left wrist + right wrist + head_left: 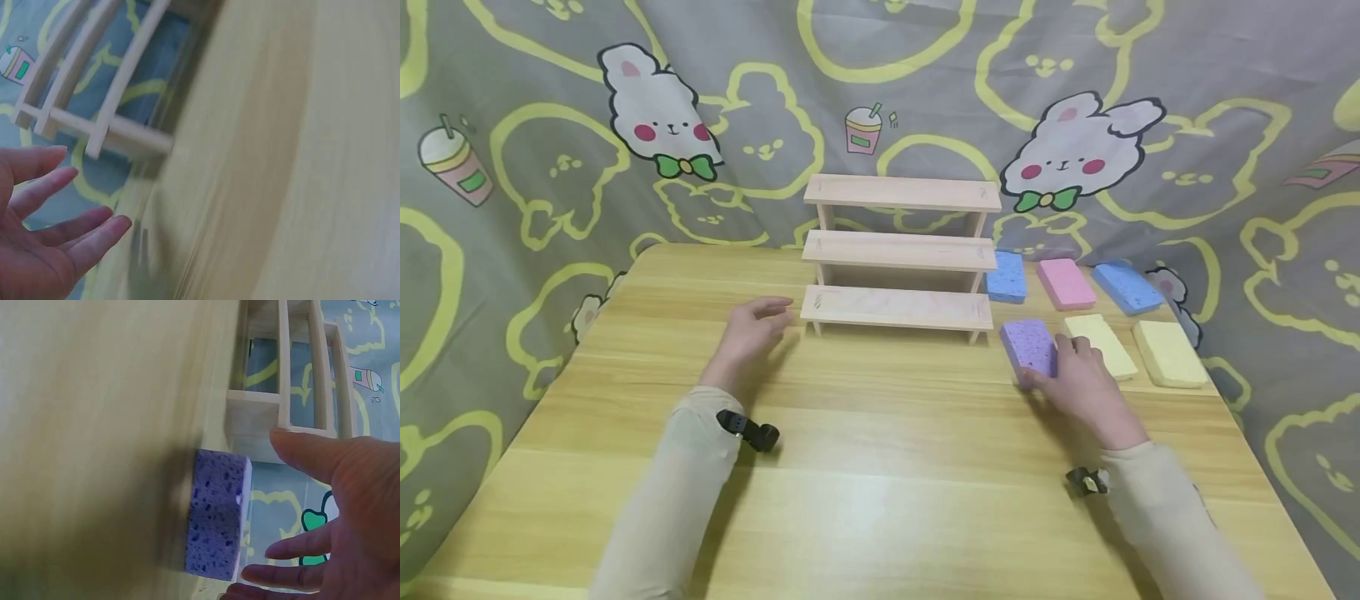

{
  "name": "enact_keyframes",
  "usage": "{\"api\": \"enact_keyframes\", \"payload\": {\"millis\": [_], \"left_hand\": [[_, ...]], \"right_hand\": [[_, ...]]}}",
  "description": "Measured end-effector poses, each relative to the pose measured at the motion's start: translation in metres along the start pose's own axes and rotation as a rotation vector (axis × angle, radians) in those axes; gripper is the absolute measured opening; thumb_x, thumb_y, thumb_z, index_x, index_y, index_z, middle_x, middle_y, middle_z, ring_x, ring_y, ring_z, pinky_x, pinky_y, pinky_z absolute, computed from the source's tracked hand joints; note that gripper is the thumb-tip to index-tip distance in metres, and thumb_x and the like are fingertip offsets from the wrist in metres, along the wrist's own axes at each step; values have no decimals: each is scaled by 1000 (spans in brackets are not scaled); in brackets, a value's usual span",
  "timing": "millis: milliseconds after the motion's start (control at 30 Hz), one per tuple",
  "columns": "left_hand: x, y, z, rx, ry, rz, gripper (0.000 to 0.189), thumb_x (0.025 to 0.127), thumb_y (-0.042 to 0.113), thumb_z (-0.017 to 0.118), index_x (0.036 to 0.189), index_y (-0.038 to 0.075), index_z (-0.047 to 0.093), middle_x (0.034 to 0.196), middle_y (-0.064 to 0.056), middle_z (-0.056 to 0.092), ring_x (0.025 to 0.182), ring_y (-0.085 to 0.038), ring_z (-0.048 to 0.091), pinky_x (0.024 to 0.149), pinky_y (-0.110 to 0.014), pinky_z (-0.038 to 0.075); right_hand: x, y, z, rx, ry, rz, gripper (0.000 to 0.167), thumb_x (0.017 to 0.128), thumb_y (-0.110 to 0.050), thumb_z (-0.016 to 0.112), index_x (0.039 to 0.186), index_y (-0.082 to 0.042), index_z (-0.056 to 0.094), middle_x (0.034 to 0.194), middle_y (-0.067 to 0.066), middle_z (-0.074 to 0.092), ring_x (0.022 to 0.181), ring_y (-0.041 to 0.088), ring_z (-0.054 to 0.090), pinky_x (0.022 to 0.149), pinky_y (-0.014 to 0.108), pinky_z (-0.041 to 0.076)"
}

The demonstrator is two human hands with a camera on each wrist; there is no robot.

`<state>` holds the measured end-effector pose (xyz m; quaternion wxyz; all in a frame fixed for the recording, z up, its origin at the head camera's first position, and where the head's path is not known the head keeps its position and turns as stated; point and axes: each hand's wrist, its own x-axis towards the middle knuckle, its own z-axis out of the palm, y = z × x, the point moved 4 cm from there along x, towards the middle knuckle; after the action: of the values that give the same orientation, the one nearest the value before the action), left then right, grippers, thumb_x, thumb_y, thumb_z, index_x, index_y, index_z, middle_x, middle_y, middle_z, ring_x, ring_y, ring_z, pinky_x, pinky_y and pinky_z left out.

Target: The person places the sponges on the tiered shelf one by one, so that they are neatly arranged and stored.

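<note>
Over the purple sponge (1028, 343), my right hand (1084, 379) spreads its thumb and fingers. In the right wrist view the sponge (215, 515) stands out with its pitted face, and a gap shows between the thumb (306, 453) and its upper end. The other fingertips are close to its lower end. My left hand (758, 325) hovers, fingers relaxed and holding nothing, just left of the three-tier wooden shelf (898, 308). The left wrist view shows its fingers (94, 247) apart, beside the end of the shelf (140, 134).
Beside the shelf on the right lie a blue sponge (1006, 279), a pink sponge (1066, 283) and another blue sponge (1127, 286). Nearer are two pale yellow sponges (1170, 354). A patterned curtain (760, 150) hangs behind the wooden table (880, 467).
</note>
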<state>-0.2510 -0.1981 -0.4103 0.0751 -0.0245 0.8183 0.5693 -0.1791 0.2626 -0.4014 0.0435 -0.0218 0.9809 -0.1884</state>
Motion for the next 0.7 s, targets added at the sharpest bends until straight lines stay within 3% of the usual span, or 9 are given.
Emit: {"api": "enact_keyframes", "payload": {"millis": [167,333,533,700], "left_hand": [[10,-4,18,-311,17,-82,42,96,9,64,136,-1,54,135,-23,52,120,-33,55,102,-37,47],[18,-4,32,-513,60,-102,42,95,3,64,135,-3,55,133,-19,55,112,-21,59,103,-33,46],[24,-6,42,-521,79,-107,36,92,2,67,127,-5,60,128,-11,60,108,-16,59,100,-30,48],[25,-11,45,-502,102,-138,36,91,5,71,125,-5,63,134,-11,58,115,-17,57,101,-28,47]], "right_hand": [[1,-1,8,4,5,24,91,87,-41,73,136,23,30,116,40,41,100,50,43,80,64,46],[3,0,12,7,5,37,91,87,-42,73,133,25,32,111,39,42,99,50,43,82,63,45],[4,3,16,20,15,39,85,87,-38,72,128,27,36,105,36,43,95,48,44,80,62,46],[3,4,17,27,25,43,83,87,-36,73,127,27,36,105,37,43,94,48,46,82,63,46]]}}
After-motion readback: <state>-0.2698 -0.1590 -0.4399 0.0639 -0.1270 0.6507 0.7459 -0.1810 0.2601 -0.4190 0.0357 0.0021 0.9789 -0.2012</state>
